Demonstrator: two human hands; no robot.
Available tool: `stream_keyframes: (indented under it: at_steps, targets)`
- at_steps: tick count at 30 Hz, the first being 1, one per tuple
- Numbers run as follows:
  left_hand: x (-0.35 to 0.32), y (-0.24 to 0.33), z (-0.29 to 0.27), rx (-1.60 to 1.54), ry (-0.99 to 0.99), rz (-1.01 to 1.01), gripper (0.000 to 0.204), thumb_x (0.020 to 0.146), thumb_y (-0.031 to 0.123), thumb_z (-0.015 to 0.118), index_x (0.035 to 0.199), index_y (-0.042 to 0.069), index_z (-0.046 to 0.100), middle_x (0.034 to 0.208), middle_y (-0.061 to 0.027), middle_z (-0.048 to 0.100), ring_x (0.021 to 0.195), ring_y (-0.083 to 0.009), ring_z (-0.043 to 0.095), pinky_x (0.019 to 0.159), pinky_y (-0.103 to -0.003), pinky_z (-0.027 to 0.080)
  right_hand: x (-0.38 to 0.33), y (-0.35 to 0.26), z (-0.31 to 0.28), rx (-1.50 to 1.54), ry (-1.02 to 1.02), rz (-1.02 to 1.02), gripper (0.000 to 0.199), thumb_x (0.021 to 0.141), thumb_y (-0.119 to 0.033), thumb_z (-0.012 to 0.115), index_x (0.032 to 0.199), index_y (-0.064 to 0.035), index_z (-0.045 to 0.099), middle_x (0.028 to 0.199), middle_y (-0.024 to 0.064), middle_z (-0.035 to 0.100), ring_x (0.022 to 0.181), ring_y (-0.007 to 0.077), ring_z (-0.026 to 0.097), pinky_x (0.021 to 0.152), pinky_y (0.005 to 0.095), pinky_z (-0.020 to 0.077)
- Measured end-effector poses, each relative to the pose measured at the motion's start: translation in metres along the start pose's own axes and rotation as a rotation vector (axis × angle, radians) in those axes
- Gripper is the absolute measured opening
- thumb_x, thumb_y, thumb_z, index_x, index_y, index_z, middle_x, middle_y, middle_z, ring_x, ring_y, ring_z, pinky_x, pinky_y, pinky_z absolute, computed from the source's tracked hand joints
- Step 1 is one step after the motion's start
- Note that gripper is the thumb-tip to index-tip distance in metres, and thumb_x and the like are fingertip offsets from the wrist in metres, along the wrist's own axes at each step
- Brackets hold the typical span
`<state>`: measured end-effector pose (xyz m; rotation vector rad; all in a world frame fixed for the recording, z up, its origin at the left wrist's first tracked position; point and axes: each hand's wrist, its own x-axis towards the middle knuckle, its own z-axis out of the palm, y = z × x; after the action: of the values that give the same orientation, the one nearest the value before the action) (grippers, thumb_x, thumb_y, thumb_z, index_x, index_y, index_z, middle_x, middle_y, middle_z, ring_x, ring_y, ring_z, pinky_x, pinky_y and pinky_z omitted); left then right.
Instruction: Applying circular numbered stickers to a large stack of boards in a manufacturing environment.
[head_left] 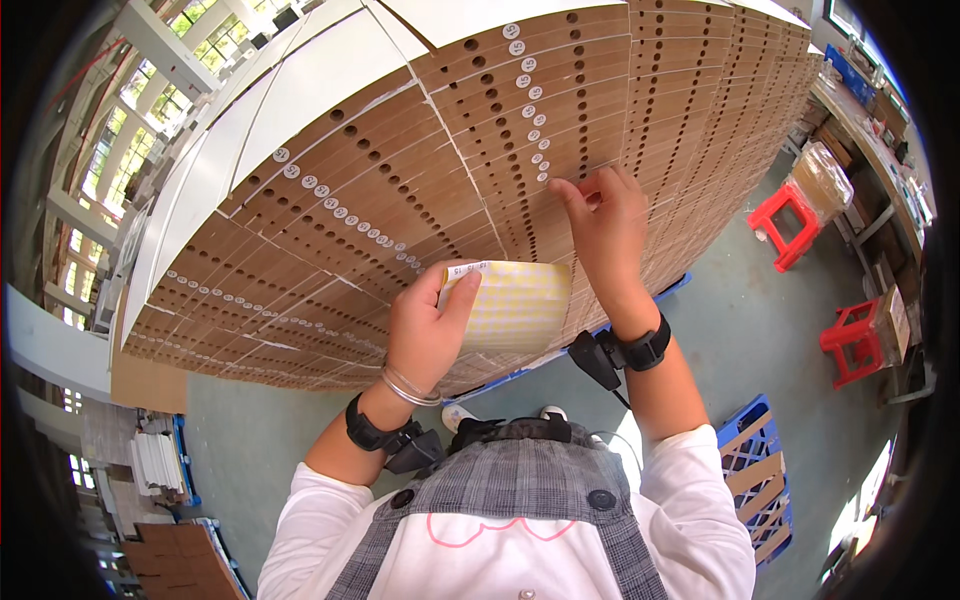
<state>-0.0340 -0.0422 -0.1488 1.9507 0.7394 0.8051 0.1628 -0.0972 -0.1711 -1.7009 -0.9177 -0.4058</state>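
Note:
My left hand point(428, 318) grips a sheet of round stickers point(522, 305), its thumb over the top left corner. The sheet is mostly pale yellow backing, with a few white stickers along its upper edge. My right hand point(612, 225) is raised close to a tall stack of brown cardboard boxes point(560, 90), fingers curled and thumb toward the index finger. Whatever lies between those fingertips is too small to make out. Rows of dark round holes run along the boxes. A line of white round stickers point(528, 80) ends just beside my right thumb.
On the right, two red plastic stools point(785, 225) point(855, 340) carry wrapped packages, near a long workbench point(870, 150). A blue pallet point(757, 480) with cardboard strips lies at lower right. More flat cardboard point(180, 560) is at lower left. Blue pallet edges show under the stack.

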Motion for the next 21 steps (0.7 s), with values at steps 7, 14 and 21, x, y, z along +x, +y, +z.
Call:
stream_keyframes:
  at_steps: [7,14,21]
  targets:
    - [0.001,0.004,0.003,-0.022,-0.024,0.035,0.020,0.088,0.018,0.057,0.097,-0.001,0.061,0.078,-0.0095,0.066,0.069,-0.0111,0.059,0.063,-0.026,0.047,-0.028,-0.040,-0.014,0.274,-0.204,-0.352,0.013,0.069,-0.005,0.067,0.075,-0.0064,0.055,0.075,0.0062,0.051,0.071,0.0258,0.050,0.062,0.0356,0.0370]
    - [-0.002,0.006,0.005,0.002,-0.083,0.045,0.020,0.091,0.018,0.053,0.092,-0.001,0.060,0.056,-0.0015,0.049,0.053,-0.0067,0.039,0.049,-0.024,0.036,-0.032,-0.044,-0.020,0.089,-0.190,-0.557,0.017,0.067,-0.008,0.067,0.077,-0.0094,0.054,0.077,0.0043,0.051,0.072,0.0220,0.049,0.065,0.0332,0.0356]
    - [0.002,-0.002,0.003,-0.074,-0.035,0.000,0.026,0.092,0.019,0.050,0.078,-0.002,0.054,0.054,0.0002,0.045,0.053,-0.0050,0.036,0.047,-0.024,0.033,-0.036,-0.027,-0.011,0.444,-0.243,-0.133,0.011,0.072,-0.001,0.063,0.077,-0.0039,0.054,0.076,0.0058,0.050,0.070,0.0213,0.051,0.063,0.0307,0.0409]
